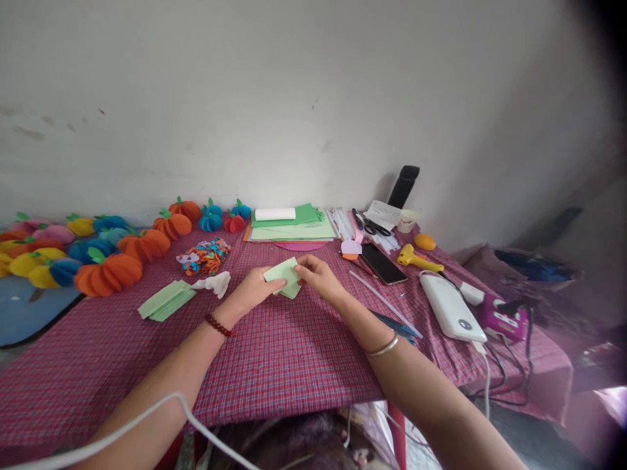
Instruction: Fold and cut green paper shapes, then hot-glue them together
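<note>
Light green paper pieces [284, 275] are held above the middle of the checked tablecloth, between both hands. My left hand [257, 290] grips their left side, thumb on top. At their upper right, my right hand [318, 277] pinches the edge with its fingertips. Some of the paper's lower part shows below the top piece; how many pieces are held I cannot tell. Left of my left hand lies a stack of light green paper strips [167, 300], with a crumpled white tissue [215, 284] beside it.
Paper pumpkins [110, 271] crowd the left side, near a pile of colourful paper scraps [203, 256]. Green sheets [294, 228] lie at the back. On the right are scissors [377, 227], a phone [383, 264], a yellow glue gun [418, 258] and a white power bank [451, 307] with cables.
</note>
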The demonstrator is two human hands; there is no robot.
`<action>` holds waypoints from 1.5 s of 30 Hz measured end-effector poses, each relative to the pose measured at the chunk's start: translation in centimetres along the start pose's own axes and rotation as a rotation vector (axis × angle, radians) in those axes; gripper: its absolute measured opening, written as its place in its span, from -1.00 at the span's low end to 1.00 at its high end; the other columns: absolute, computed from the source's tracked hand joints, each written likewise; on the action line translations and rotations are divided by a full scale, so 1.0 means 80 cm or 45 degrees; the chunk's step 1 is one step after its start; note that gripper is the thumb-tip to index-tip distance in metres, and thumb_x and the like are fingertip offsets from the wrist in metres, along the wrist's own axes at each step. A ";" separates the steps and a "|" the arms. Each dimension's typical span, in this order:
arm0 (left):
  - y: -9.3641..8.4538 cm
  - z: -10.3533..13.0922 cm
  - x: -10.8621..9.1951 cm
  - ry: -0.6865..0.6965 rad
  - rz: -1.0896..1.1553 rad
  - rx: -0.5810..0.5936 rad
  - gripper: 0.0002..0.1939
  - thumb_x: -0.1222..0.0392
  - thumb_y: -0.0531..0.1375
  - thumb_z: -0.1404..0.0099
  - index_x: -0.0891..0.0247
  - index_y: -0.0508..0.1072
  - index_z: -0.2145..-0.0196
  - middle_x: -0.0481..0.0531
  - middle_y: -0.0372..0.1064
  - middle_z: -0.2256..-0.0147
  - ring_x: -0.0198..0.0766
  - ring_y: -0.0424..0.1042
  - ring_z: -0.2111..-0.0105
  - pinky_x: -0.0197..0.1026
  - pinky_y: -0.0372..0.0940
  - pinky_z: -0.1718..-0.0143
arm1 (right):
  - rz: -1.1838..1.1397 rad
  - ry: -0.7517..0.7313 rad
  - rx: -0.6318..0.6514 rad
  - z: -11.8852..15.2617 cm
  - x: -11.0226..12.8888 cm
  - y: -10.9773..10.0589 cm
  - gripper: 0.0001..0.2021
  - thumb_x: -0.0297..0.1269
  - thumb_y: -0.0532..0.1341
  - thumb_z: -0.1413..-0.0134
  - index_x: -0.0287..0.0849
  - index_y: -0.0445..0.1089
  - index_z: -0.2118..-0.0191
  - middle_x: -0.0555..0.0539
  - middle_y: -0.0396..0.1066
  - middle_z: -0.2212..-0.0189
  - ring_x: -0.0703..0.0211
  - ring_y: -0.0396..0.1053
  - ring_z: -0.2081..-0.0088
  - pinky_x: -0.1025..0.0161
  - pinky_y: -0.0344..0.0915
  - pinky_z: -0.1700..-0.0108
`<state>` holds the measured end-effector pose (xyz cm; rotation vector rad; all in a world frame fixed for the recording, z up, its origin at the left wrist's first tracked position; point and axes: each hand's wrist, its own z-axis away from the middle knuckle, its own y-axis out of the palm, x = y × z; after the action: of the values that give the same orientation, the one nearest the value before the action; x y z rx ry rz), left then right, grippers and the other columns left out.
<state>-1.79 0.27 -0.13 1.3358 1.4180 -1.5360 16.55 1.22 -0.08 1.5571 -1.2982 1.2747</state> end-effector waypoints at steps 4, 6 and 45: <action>0.004 0.002 -0.001 -0.001 -0.012 0.095 -0.83 0.20 0.27 -0.02 0.34 0.53 0.40 -0.03 0.46 0.51 -0.27 0.36 0.52 -0.26 0.21 0.46 | 0.042 0.013 0.114 0.001 -0.004 0.005 -0.84 -0.26 0.27 0.17 -0.24 0.33 0.48 0.07 0.30 0.58 0.33 0.22 0.52 0.37 0.18 0.45; 0.005 0.002 -0.004 0.003 0.005 0.095 -0.82 0.20 0.25 -0.04 0.33 0.53 0.38 -0.03 0.46 0.50 -0.28 0.36 0.52 -0.26 0.22 0.46 | 0.049 0.002 0.096 0.000 -0.004 0.003 -0.84 -0.25 0.26 0.14 -0.23 0.31 0.49 0.08 0.29 0.58 0.33 0.20 0.52 0.37 0.16 0.45; 0.005 0.001 0.000 -0.030 -0.034 0.057 -0.78 0.13 0.25 -0.06 0.32 0.54 0.37 0.04 0.53 0.44 -0.19 0.45 0.47 -0.23 0.29 0.44 | 0.095 -0.004 0.171 0.003 -0.003 0.006 -0.84 -0.26 0.20 0.04 -0.22 0.27 0.52 0.08 0.26 0.61 0.33 0.22 0.56 0.39 0.15 0.50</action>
<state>-1.43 0.11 -0.26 1.3258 1.4003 -1.6042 16.17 0.91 -0.38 1.6165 -1.3067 1.4326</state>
